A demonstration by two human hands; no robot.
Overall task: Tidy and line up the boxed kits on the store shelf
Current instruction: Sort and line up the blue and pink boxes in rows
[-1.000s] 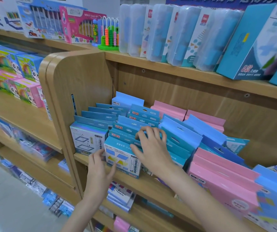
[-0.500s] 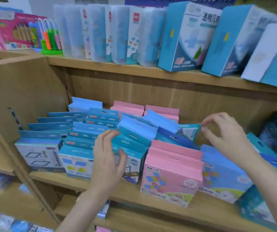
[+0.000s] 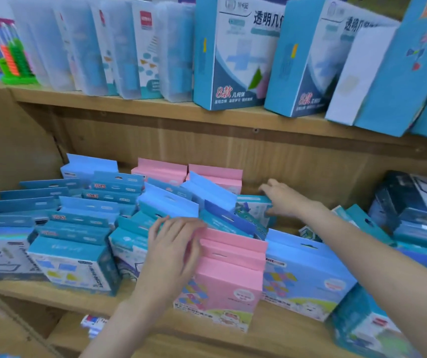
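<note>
Boxed kits on the wooden shelf [image 3: 60,297]: the left hand [image 3: 173,251] grips the left edge of the front pink kit [image 3: 229,280] at about 6 o'clock in the view, fingers curled over its hang-tab, while the right hand [image 3: 283,200] grasps a small teal kit [image 3: 252,208] lying askew at the back, near 1 o'clock. Probable risk: pulling the teal kit free may topple the blue kits [image 3: 171,202] leaning against it (these stand loosely, tilted at mixed angles), and a hard push could slide the pink kit off the shelf's front lip.
</note>
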